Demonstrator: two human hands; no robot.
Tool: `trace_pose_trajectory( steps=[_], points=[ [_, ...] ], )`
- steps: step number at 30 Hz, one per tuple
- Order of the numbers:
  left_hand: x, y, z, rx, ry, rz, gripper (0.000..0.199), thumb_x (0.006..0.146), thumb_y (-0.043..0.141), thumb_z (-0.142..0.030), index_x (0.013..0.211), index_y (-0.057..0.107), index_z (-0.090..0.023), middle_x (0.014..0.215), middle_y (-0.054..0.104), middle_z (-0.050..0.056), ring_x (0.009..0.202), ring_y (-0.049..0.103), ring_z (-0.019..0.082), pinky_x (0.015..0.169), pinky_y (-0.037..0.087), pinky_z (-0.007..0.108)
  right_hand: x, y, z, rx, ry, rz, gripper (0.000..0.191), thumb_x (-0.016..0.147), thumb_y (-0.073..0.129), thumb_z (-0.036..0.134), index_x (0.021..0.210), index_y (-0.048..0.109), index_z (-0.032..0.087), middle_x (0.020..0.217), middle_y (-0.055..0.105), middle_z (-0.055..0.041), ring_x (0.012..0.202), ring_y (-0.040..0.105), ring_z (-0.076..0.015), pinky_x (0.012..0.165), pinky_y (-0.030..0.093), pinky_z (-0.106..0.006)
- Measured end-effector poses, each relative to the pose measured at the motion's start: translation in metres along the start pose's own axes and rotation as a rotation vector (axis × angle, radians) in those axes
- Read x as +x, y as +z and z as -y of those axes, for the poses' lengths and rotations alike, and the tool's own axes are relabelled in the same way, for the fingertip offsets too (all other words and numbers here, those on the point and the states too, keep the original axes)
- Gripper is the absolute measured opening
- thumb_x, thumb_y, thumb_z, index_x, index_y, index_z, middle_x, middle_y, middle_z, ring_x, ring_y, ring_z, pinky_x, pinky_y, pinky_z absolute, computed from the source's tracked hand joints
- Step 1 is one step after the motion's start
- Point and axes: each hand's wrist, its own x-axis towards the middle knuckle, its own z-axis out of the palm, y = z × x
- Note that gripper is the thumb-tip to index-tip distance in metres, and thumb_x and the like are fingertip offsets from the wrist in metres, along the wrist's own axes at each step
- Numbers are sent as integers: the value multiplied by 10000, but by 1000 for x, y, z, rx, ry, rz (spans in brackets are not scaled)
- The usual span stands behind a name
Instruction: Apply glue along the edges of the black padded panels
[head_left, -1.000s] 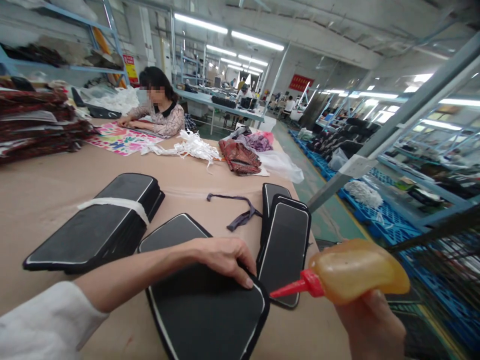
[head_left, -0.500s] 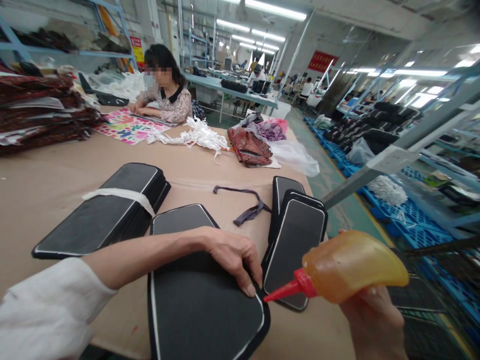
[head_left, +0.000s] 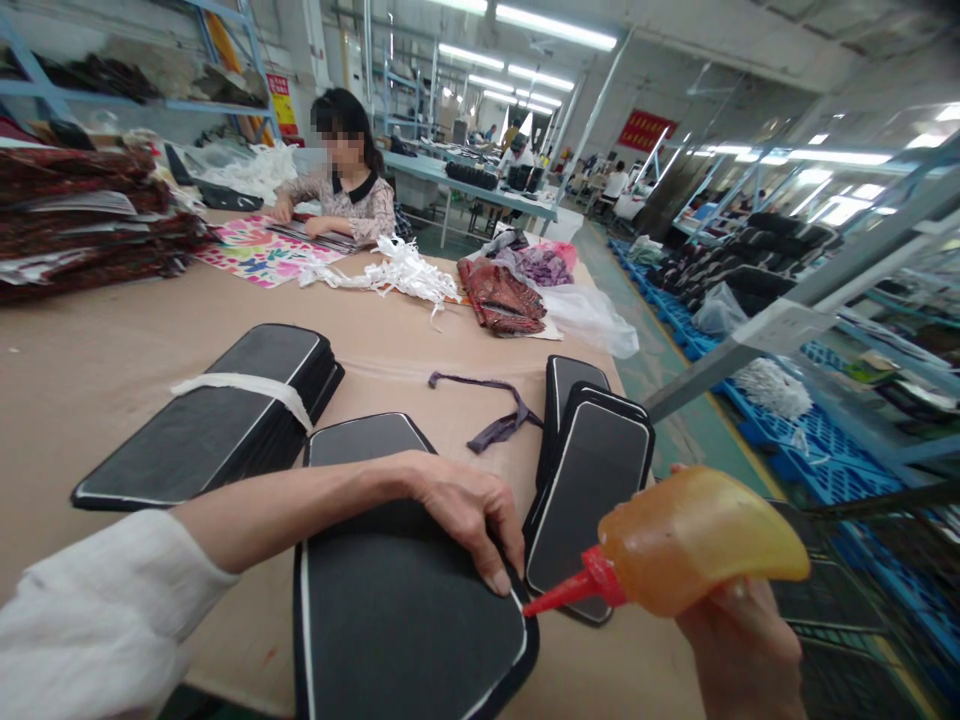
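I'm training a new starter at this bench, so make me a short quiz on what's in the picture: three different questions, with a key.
1. Which hand holds the amber squeeze bottle, and which touches the black panel?

2. Where is the tip of the bottle's red nozzle?
A. Above the dark cloth strip
B. At the panel's edge
C. Over the white paper scraps

3. True or false: the white band lies across the panel that the hand touches.

Key
1. The right hand holds the bottle; the left hand touches the panel.
2. B.
3. False: it lies across the stack of black panels at the picture's left.
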Motion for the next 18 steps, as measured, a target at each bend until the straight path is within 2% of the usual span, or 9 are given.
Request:
trace_pose_trajectory(
  steps=[3,5,10,13,15,18],
  points=[
    [-2,-1,5,-5,-9,-8,240,725,609,-184,947,683,-132,828,685,1,820,607,184,729,444,212,-2,-9,-3,21,34,-51,634,516,718,349,1106,515,239,1039,587,-82,1003,518,-241,758,477,-321],
    [-4,-1,8,-9,5,-21,249,730,607,-191,960,678,-123,841,685,11,823,606,186,732,444,215,-4,-14,-6,37,35,-77,611,520,713,339,1092,524,234,1020,595,-81,1044,493,-244,784,471,-333],
    [-8,-3,13,-1,4,-85,259,738,609,-229,969,676,-131,840,684,18,821,603,186,722,442,217,-5,-20,-13,39,16,-116,562,559,691,306,1091,532,221,936,622,-79,833,585,-234,774,483,-377],
    [-11,-4,14,5,8,-124,263,738,614,-276,957,683,-147,827,683,19,783,598,180,701,444,224,-8,-14,-12,46,-33,-151,624,521,710,288,1113,519,230,953,621,-67,799,588,-225,720,506,-355],
    [-13,-5,15,4,17,-156,271,737,614,-298,952,684,-148,812,680,20,758,592,173,686,442,225,-12,-4,-8,52,-52,-207,656,498,721,295,1118,515,245,995,611,-46,843,577,-213,695,510,-306],
    [-14,-6,17,12,16,-195,265,741,607,-288,944,683,-134,788,671,22,735,579,161,672,434,220,-22,13,0,48,-14,-252,617,555,699,322,1138,498,278,1091,572,-8,946,540,-193,690,502,-253]
  ],
)
